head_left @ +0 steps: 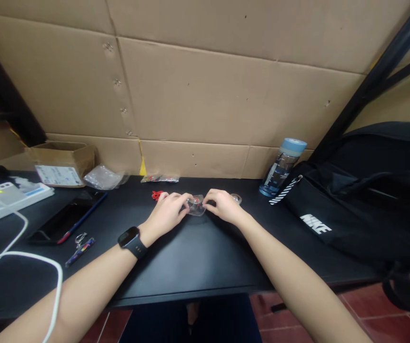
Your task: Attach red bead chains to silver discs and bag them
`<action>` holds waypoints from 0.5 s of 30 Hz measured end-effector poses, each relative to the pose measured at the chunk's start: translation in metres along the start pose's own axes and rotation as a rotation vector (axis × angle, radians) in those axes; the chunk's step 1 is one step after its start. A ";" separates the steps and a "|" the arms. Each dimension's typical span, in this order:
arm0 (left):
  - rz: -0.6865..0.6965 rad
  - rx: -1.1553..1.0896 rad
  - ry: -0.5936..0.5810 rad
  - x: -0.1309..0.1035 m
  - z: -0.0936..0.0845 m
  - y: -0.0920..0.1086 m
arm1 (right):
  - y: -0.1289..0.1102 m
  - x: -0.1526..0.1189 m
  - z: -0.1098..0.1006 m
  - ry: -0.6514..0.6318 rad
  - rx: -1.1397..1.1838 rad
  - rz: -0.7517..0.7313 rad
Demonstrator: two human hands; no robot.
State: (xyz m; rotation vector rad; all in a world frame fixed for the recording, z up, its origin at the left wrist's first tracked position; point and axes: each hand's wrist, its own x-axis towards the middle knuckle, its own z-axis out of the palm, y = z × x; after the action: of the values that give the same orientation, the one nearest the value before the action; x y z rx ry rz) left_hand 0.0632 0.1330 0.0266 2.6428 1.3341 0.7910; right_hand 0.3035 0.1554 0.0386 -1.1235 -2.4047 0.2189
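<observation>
Head view: you've got one small clear plastic packet with red bits (196,206) over the flat black table (197,267), your left hand (169,209) and right hand (223,206) each pinching an edge, fingers nearly together. Can't tell if it's open, so I'd guess midway. What look like two flat, clear, red-flecked packets (169,179) lie behind, untouched, plus one red stringy bundle (156,195).

On my right I see a bottle (278,172) beside a bag (351,233) (marked NIKE); on my left, a box (59,163), a cable (33,256) and a keychain (79,252).
</observation>
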 end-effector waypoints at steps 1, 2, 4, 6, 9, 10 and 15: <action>-0.026 -0.031 0.003 0.000 0.000 0.001 | 0.001 0.000 -0.001 0.005 0.021 -0.005; -0.060 -0.067 0.010 0.000 0.000 0.001 | 0.002 0.000 -0.002 0.009 0.045 -0.009; -0.150 -0.155 0.028 0.000 -0.001 -0.001 | 0.002 -0.001 -0.004 0.016 0.085 -0.006; -0.244 -0.251 0.034 -0.001 -0.002 -0.004 | 0.002 -0.001 -0.005 0.022 0.095 0.032; -0.335 -0.365 0.017 -0.002 0.000 -0.009 | 0.000 0.000 -0.005 0.008 0.080 0.131; -0.354 -0.386 0.011 -0.002 0.001 -0.010 | 0.000 0.001 -0.004 -0.003 0.082 0.160; -0.413 -0.361 0.024 -0.001 0.003 -0.004 | -0.005 0.002 0.009 -0.023 0.062 0.284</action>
State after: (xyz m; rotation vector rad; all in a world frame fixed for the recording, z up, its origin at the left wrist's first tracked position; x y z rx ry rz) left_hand 0.0612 0.1350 0.0225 2.0019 1.5043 0.8986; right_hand 0.2951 0.1544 0.0333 -1.4373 -2.2338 0.3975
